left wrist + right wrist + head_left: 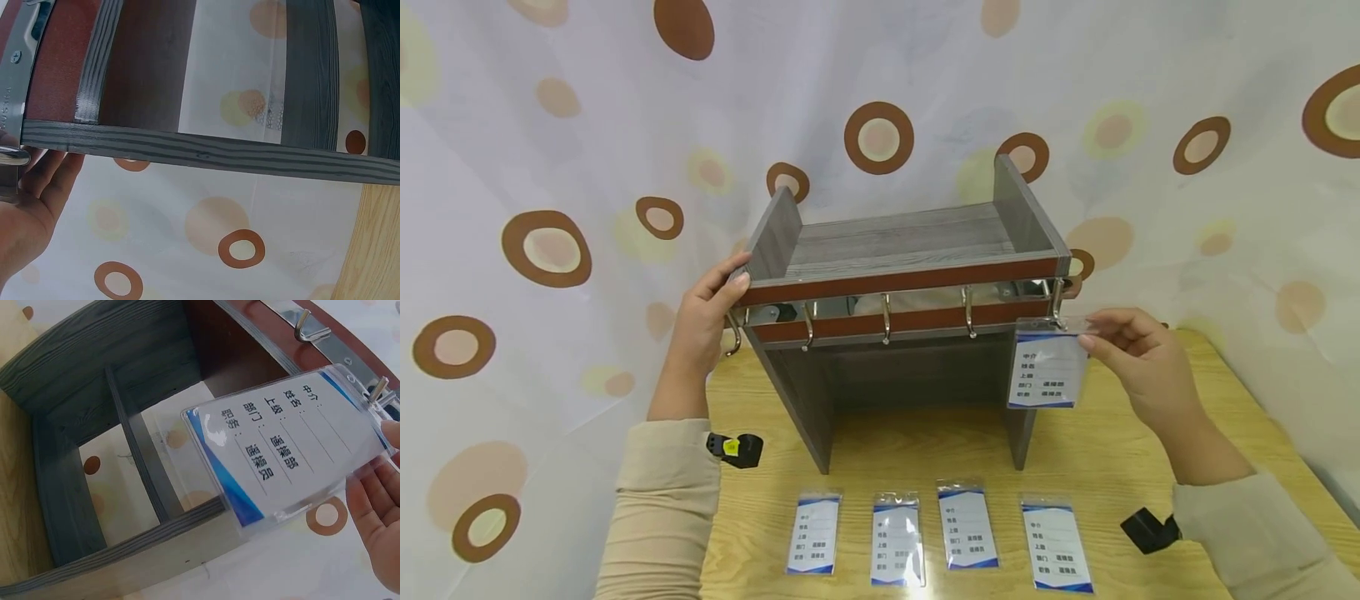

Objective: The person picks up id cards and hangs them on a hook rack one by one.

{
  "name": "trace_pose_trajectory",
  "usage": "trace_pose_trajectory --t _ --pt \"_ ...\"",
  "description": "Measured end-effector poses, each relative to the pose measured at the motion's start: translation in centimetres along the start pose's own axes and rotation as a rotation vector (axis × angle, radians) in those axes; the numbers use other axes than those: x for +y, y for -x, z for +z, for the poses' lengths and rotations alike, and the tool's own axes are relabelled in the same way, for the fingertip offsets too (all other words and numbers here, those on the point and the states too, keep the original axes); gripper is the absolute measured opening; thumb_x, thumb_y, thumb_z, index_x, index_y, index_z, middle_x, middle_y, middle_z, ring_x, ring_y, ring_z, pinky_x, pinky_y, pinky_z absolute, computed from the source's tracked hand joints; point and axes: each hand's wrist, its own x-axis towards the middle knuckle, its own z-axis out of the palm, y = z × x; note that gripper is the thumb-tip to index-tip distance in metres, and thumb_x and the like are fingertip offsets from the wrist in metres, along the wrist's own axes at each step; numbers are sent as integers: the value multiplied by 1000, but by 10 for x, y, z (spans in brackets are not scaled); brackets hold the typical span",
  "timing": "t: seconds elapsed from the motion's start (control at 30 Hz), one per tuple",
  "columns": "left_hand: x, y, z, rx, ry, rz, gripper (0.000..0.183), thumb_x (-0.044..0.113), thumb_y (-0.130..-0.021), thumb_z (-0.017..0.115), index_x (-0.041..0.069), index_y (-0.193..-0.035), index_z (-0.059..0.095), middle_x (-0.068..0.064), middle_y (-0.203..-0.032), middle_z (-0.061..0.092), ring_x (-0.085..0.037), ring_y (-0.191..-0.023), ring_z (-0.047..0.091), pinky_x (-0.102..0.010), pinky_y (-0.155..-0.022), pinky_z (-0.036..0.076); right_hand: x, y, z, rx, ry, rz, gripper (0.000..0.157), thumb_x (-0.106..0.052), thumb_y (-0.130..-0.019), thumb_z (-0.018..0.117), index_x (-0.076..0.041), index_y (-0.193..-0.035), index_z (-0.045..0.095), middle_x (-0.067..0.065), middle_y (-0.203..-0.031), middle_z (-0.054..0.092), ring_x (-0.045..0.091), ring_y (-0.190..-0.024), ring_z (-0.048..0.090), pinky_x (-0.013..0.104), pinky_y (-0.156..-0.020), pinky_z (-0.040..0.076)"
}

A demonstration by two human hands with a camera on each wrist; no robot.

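A grey wood-grain shelf rack (902,237) with reddish-brown front strips stands on the table, a metal hook rail along its front. My left hand (703,315) grips the rack's left front corner, thumb on top; in the left wrist view its fingers (59,181) reach behind the side board. At the other end, my right hand (1142,367) pinches the upper right corner of a clear-sleeved ID badge (1047,372). The badge's top edge is right at the rightmost hook (1057,302). In the right wrist view, that hook's tip (379,389) shows at the badge's slot end.
Several more badges lie in a row on the wooden table (752,508) before the rack, one badge (814,533) at the left and another (1057,546) at the right. Other hooks (886,317) along the rail carry nothing. A dotted curtain (820,75) hangs behind.
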Motion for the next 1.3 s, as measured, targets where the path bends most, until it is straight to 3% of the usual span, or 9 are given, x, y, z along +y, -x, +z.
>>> trace_pose_trajectory --t 0.17,0.37,0.57,0.83,1.3 --pt "1 1 -1 5 0 -3 44 17 -90 45 -3 -128 37 -13 -135 29 -20 -123 24 -35 -99 18 4 8 -7 -14 -28 4 21 15 -78 52 5 -97 56 5 -83 55 11 -70 54 16 -63 45" --pt "1 1 -1 -1 3 -2 44 17 -90 45 -3 -128 37 -13 -135 28 -19 -123 23 -34 -99 18 12 23 -12 41 98 85 21 12 -77 56 8 -97 55 2 -81 57 10 -69 54 15 -63 44" --pt "2 1 0 2 10 0 44 16 -90 44 -4 -128 37 -13 -134 29 -19 -122 25 -33 -98 20 23 37 -15 33 172 141 22 11 -78 56 5 -99 55 -1 -83 57 8 -71 53 14 -64 43" --pt "1 1 0 11 5 3 43 16 -90 44 -4 -128 37 -13 -134 29 -20 -122 25 -34 -98 20 40 54 -15 4 162 188 21 7 -79 56 5 -100 53 1 -87 56 9 -74 53 16 -65 44" --pt "-2 0 -1 17 -4 13 42 18 -90 46 -2 -127 40 -12 -134 31 -19 -121 26 -34 -97 21 70 83 -16 -34 194 332 16 1 -82 56 -7 -96 56 -3 -84 56 6 -74 54 17 -65 45"
